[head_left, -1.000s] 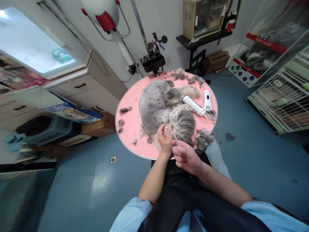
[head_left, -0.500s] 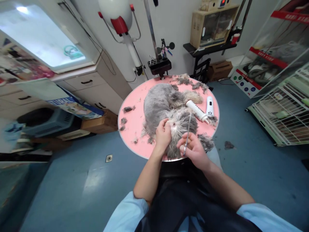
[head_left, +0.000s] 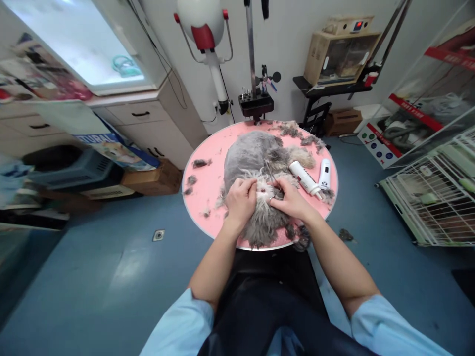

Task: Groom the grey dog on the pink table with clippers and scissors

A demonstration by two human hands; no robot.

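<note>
A grey dog (head_left: 247,153) lies curled on the pink round table (head_left: 202,193), its body clipped short and its head still shaggy. Pinched at the edge of its bare pink ear (head_left: 263,189) are the closed fingers of my left hand (head_left: 241,199). My right hand (head_left: 291,199) is closed around a slim silver scissor-handled tool (head_left: 270,172), close to the ear's right side. The tool's tips point away from me; whether they are blades or clamp jaws is too small to tell. A white nozzle bottle (head_left: 305,178) and white clippers (head_left: 324,174) lie right of the dog.
Clumps of cut hair (head_left: 199,163) lie around the table's rim. A post with a black tool holder (head_left: 256,104) stands behind it, beside a white dryer (head_left: 200,24). A wire cage (head_left: 434,198) is at right, drawers (head_left: 143,116) at left.
My right hand has moved left and inward with the silver tool, from the head's right side to the ear. My left hand stays at the ear. The camera view has shifted slightly.
</note>
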